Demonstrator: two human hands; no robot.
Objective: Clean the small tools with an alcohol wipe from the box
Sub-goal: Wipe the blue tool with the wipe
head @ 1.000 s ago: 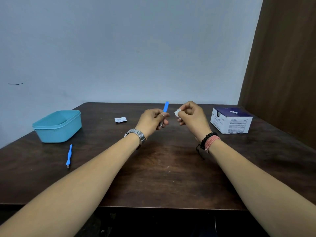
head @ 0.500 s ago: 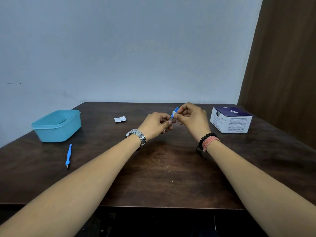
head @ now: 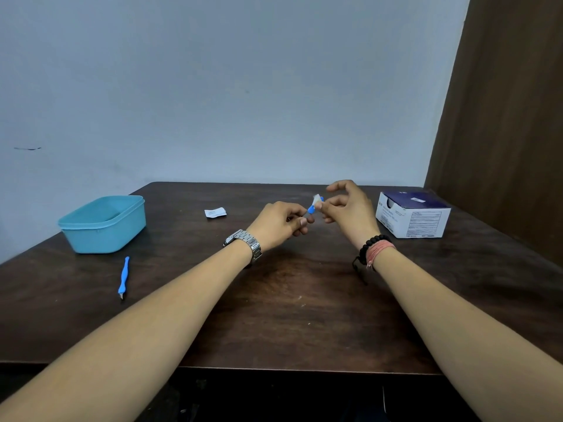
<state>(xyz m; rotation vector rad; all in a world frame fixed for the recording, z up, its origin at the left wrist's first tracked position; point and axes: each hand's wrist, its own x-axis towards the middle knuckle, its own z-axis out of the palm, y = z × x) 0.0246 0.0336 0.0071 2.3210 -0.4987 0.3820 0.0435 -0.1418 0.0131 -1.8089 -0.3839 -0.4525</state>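
My left hand (head: 281,222) pinches a small blue tool (head: 311,209) above the middle of the table; only its far end shows past my fingers. My right hand (head: 348,208) pinches a white alcohol wipe (head: 317,198) around that end between thumb and middle finger, with the index finger raised. A second blue tool (head: 123,277) lies flat on the table at the left, tip toward me. The white and dark blue wipe box (head: 412,217) stands at the right.
A light blue plastic tub (head: 103,225) sits at the left rear of the dark wooden table (head: 289,315). A torn white wipe wrapper (head: 215,212) lies behind my left hand. A brown panel stands at the right beyond the table.
A second ago the tool stood upright in my left hand, apart from the wipe. My hands came together, the tool tilted toward the right, and the wipe now wraps its end.
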